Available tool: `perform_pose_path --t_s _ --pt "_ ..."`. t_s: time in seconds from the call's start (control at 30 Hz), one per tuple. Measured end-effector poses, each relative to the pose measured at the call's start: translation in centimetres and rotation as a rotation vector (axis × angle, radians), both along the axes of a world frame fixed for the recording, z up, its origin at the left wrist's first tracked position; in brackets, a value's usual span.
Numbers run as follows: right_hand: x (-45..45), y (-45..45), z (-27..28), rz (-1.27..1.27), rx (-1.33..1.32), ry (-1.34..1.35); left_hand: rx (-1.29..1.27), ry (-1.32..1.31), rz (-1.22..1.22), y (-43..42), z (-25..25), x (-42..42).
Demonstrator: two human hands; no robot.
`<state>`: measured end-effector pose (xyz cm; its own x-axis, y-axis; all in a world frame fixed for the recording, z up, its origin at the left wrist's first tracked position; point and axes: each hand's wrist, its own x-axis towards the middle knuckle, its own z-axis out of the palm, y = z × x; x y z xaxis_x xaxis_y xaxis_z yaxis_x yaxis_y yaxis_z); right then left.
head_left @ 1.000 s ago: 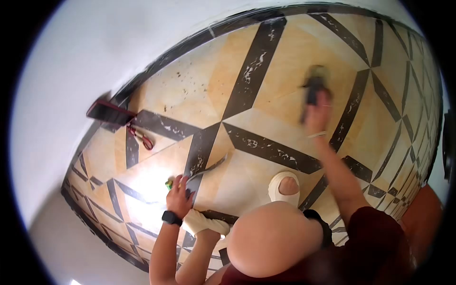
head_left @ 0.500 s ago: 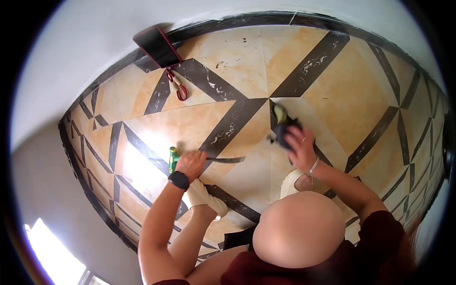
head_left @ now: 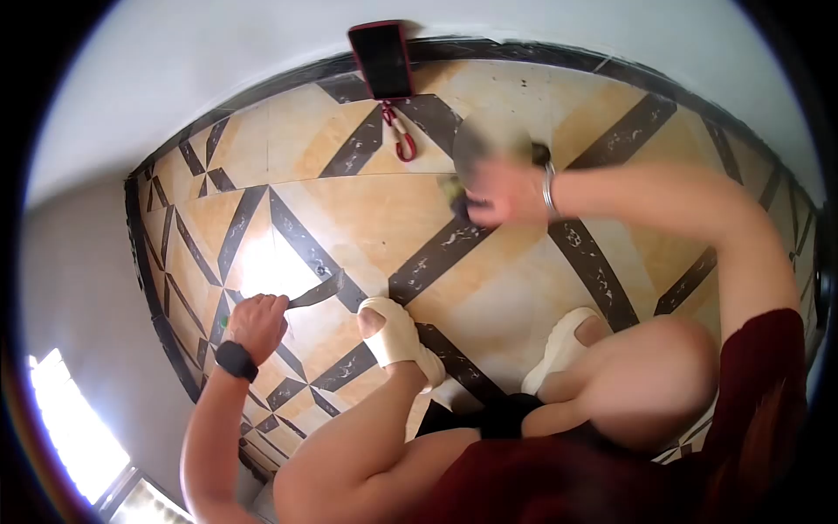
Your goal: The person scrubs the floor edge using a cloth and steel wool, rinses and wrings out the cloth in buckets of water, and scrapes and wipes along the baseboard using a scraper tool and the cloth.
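Note:
My left hand [head_left: 257,325] is closed round the handle end of a tool with a flat, dark grey blade [head_left: 319,291]. The blade points right, low over the floor, and a bit of green shows behind the fist. My right hand [head_left: 506,192] is out in front over the tiles, smeared by motion. Its fingers are round a dark object with a yellow-green part [head_left: 452,189]. A grey, rounded blur lies just beyond that hand, and I cannot make out the object's kind.
A black tablet or phone with a red edge [head_left: 381,61] leans on the white wall [head_left: 262,52], its red and cream strap [head_left: 400,135] on the floor. Patterned tiles [head_left: 349,218] spread around my white shoes [head_left: 388,336]. A dark skirting [head_left: 515,54] edges the floor. Bright light enters lower left.
My right hand has moved forward and left with the dark object, near the strap. The left hand has shifted left with the bladed tool. My knees and the view have shifted too.

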<state>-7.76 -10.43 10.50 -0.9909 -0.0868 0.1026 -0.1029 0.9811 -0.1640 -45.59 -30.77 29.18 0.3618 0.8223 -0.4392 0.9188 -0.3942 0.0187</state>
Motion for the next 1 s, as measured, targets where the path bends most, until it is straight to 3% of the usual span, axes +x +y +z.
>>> perform_pose_path --t_s 0.07,0.1,0.23,0.3,0.37,0.43,0.5,0.57,0.73,0.87,0.9,0.93,1.0 --pt "-0.7 -5.3 1.7 -0.001 -0.009 -0.058 0.043 0.000 0.043 -1.1 -0.8 -1.4" --pt "-2.1 -8.3 1.3 -0.059 -0.084 -0.031 -0.198 0.338 0.122 -0.9 -1.8 -1.4" --pt "-13.3 -18.3 -3.8 -0.488 -0.338 0.137 0.101 -0.020 0.276 -4.0 -8.6 -4.8" --pt "-18.1 -19.7 -4.9 -0.611 -0.476 0.052 0.161 -0.213 0.167 -3.4 -11.2 -5.0" --pt "-18.4 -20.1 -6.1 -0.642 -0.403 0.032 0.156 -0.301 0.102 -2.7 -13.0 -4.9" --pt "-15.4 -18.1 -6.4 -0.644 -0.374 -0.019 0.042 -0.315 0.036 -0.9 -13.5 -3.6" --pt "-11.8 -13.7 -5.7 -0.889 -0.125 0.092 0.014 -0.376 -0.101 0.4 -16.0 -2.7" --pt "-7.5 -8.1 -5.3 -1.050 0.083 0.082 -0.273 -0.336 -0.115 1.6 -18.7 -0.9" --pt "-2.6 1.5 -2.1 -1.264 0.267 -0.072 -0.265 -0.393 -0.255 4.4 -20.3 3.2" --pt "-8.7 4.3 -1.0 -1.378 -0.260 0.409 -0.432 -0.279 -0.243 6.5 -19.3 4.1" --pt "-11.8 4.9 0.2 -1.555 -0.566 0.449 -0.487 -0.273 -0.256 6.9 -19.1 4.0" --pt "-14.5 5.4 -0.8 -1.694 -0.503 0.439 -0.498 -0.257 -0.260 7.4 -18.9 4.0" --pt "-20.5 7.0 0.3 -1.940 -0.745 0.396 -0.438 -0.295 -0.287 8.1 -18.5 4.0"
